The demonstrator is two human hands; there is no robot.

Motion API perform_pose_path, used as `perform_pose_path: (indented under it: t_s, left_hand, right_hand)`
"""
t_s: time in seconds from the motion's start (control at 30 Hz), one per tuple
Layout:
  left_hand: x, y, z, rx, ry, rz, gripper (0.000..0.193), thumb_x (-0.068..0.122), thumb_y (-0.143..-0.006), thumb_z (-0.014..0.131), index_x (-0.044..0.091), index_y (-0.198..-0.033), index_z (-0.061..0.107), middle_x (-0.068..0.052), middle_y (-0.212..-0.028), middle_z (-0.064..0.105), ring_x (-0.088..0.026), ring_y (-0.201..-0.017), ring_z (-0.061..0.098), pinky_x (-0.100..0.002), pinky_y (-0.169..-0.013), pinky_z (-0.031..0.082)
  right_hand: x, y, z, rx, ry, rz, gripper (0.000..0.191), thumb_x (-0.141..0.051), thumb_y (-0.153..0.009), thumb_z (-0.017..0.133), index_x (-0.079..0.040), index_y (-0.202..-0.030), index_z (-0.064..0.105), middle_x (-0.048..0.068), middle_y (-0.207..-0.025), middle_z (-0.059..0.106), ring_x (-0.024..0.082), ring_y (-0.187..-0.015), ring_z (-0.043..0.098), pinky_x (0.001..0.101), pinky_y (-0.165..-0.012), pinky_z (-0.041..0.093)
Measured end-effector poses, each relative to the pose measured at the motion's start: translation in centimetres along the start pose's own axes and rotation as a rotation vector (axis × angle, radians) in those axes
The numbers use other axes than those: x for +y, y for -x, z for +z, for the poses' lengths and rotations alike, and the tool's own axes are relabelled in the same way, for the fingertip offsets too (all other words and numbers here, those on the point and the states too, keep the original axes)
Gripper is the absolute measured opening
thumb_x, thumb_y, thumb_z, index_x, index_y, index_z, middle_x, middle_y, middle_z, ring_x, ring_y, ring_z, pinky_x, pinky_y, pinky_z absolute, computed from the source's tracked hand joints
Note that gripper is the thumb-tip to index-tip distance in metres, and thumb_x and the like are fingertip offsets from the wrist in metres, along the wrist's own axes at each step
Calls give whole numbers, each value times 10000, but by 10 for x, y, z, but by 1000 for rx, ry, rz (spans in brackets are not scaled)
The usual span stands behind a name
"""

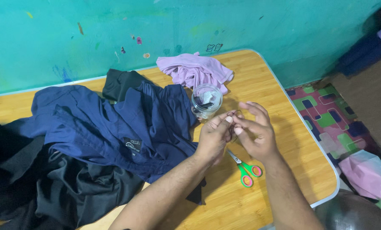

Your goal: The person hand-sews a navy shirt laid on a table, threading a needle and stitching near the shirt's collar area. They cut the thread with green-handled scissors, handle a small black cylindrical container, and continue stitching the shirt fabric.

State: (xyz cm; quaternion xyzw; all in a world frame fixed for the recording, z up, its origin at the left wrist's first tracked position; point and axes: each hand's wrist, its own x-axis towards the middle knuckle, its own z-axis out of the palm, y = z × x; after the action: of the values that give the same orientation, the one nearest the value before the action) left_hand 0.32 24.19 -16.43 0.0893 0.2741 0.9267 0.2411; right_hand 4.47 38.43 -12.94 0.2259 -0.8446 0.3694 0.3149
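Observation:
My left hand (pixel 212 135) and my right hand (pixel 256 132) meet above the wooden table (pixel 280 127), fingertips pinched together on a thin dark thread (pixel 234 114) that loops between them. Whether a needle is there is too small to tell. Just beyond my hands stands an open clear glass jar (pixel 206 101) with small dark items inside. Small scissors (pixel 246 168) with green and pink handles lie on the table under my right wrist. A navy blue garment (pixel 114 123) with a dark label is spread left of my hands.
A lilac cloth (pixel 194 70) is bunched at the table's far edge by the teal wall. Black fabric (pixel 50 187) is heaped at the left. Right of the table lie a patterned floor mat (pixel 327 115), a pink bag (pixel 369 174) and a dark round object (pixel 356 213).

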Motion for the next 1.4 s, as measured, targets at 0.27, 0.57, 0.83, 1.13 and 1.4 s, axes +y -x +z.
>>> perform_pose_path:
  t_s: [0.27,0.57,0.83,1.13,1.4]
  left_hand:
    - [10,-5,-4,89,-30,62,315,80,-1057,564,-59,-1339,584,-155,-1174,703,-206,-1013,701,-328,-873,580]
    - [-1,0,-7,99,-681,361,301,99,-1022,612,-18,-1291,680,-59,-1068,769,-88,-972,703,-253,-882,569]
    - [10,-7,-22,129,-1202,335,259,117,-989,625,68,-1215,740,-142,-896,747,-131,-731,666,-305,-670,538]
    - [22,-4,-10,233,-1304,115,276,165,-960,637,133,-1219,728,-190,-834,716,-228,-636,677,-360,-663,537]
    - [17,-15,-11,65,-685,86,316,64,-1041,569,-49,-1330,630,-65,-1022,744,-83,-832,669,-243,-759,538]
  right_hand:
    - [25,12,6,-301,-1047,626,557,3,-886,707,-41,-1398,492,37,-1228,597,156,-1142,573,329,-986,498]
    - [35,12,3,68,-722,752,229,-58,-1008,596,23,-1206,678,79,-966,703,134,-841,668,313,-785,572]
    - [30,1,0,-421,376,581,196,-181,-873,709,-83,-1032,765,144,-992,733,331,-915,702,433,-803,546]
    - [32,-1,21,-375,512,453,114,-164,-908,659,-59,-930,699,137,-939,718,358,-900,679,489,-781,530]
    - [23,4,24,-180,151,293,102,-110,-890,711,-36,-942,664,95,-879,674,291,-820,676,388,-713,533]
